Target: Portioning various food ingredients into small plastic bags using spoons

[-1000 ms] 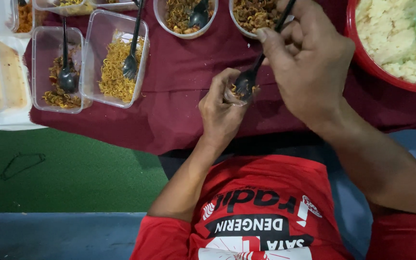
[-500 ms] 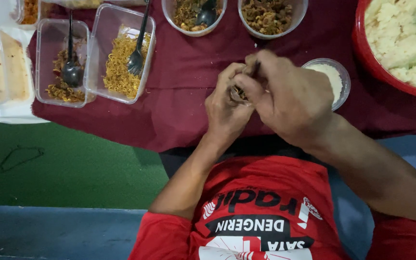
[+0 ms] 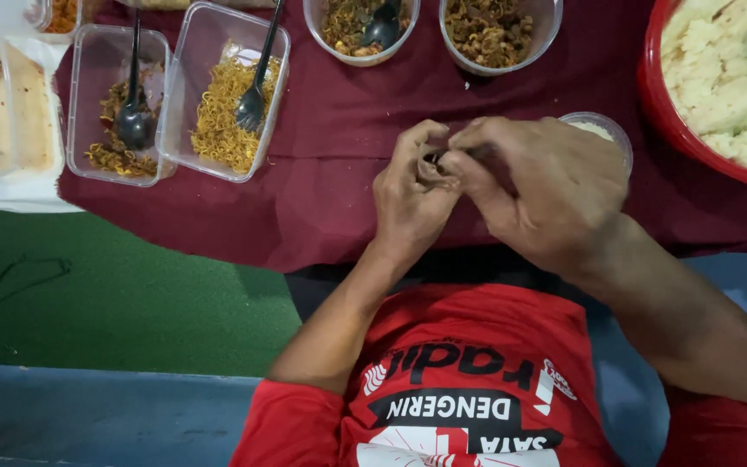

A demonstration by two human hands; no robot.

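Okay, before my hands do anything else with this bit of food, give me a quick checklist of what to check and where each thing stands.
1. Both hands on the food: left hand and right hand pinch it together. Ok.
2. Food visible: mostly hidden by fingers. Cannot tell.
3. Small cup upright behind right hand. Ok.
4. Spoon resting in noodle tub. Ok.
5. Red bowl of rice on cloth. Ok.
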